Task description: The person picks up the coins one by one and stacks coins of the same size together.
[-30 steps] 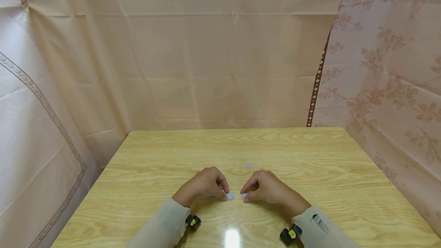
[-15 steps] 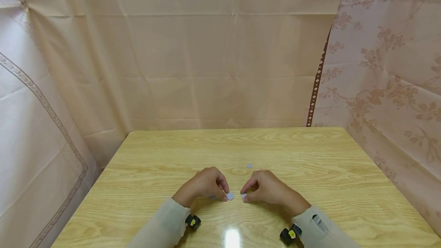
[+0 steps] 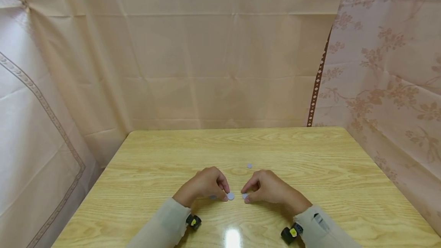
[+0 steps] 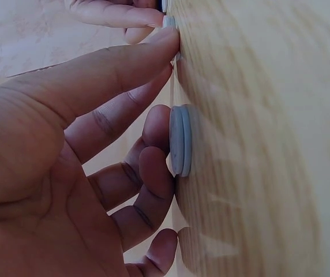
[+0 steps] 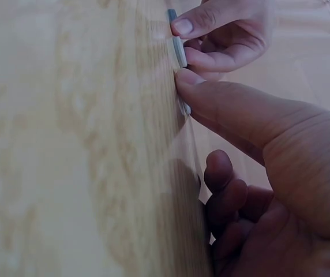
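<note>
Near the middle of the table, my left hand (image 3: 208, 183) pinches a small pale grey disc (image 3: 230, 196) at its left edge, between thumb and forefinger. A short gap separates it from a second pale disc (image 3: 245, 195), which my right hand (image 3: 270, 187) pinches from the right, partly covering it. Under the left palm lies another grey disc (image 3: 213, 197); the left wrist view shows it as a stack of thin round pieces (image 4: 181, 141) touching the curled fingers. In the right wrist view, the thumb (image 5: 211, 98) largely hides its disc.
One more small grey disc (image 3: 249, 166) lies farther back on the wood-grain table (image 3: 165, 152), beyond the right hand. Beige curtain cloth (image 3: 213, 68) hangs behind the table's back edge, with patterned cloth (image 3: 389, 68) along the right. Both wrists wear black camera straps.
</note>
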`<state>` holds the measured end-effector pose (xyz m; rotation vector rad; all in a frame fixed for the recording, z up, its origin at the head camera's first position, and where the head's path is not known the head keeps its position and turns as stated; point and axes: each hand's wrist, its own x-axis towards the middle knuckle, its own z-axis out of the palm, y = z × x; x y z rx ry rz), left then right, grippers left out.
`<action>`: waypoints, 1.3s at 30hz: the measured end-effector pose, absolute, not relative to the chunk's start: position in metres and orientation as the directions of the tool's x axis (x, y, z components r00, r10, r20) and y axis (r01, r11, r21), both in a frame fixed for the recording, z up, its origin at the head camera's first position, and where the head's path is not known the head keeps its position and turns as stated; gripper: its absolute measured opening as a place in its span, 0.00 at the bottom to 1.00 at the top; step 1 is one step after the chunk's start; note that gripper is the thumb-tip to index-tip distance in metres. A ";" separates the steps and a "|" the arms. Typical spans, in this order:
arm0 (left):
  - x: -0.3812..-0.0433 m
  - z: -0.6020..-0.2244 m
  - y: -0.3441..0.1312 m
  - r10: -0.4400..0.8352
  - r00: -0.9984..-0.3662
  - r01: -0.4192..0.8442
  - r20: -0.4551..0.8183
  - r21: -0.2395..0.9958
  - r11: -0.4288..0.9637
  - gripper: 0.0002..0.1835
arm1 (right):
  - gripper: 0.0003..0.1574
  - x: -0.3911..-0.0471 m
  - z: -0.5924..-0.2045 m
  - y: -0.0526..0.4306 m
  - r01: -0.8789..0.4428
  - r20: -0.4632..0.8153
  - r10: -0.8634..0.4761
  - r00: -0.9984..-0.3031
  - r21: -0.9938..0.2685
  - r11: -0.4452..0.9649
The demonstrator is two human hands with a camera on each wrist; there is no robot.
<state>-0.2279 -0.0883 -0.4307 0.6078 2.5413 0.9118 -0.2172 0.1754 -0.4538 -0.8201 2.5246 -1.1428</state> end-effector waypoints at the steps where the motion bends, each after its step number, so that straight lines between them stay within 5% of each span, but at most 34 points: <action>1: -0.228 -0.431 -0.088 0.509 -0.838 0.268 -0.195 0.666 0.696 0.09 | 0.11 -0.217 -0.454 0.176 -0.387 0.003 -0.585 -0.811 -0.752 0.533; 28: -0.234 -0.426 -0.090 0.537 -0.815 0.242 -0.218 0.714 0.657 0.09 | 0.03 -0.219 -0.455 0.175 -0.348 -0.006 -0.574 -0.819 -0.791 0.504; 39: -0.245 -0.422 -0.083 0.473 -0.861 0.222 -0.189 0.696 0.683 0.08 | 0.02 -0.218 -0.454 0.174 -0.312 -0.036 -0.574 -0.818 -0.810 0.496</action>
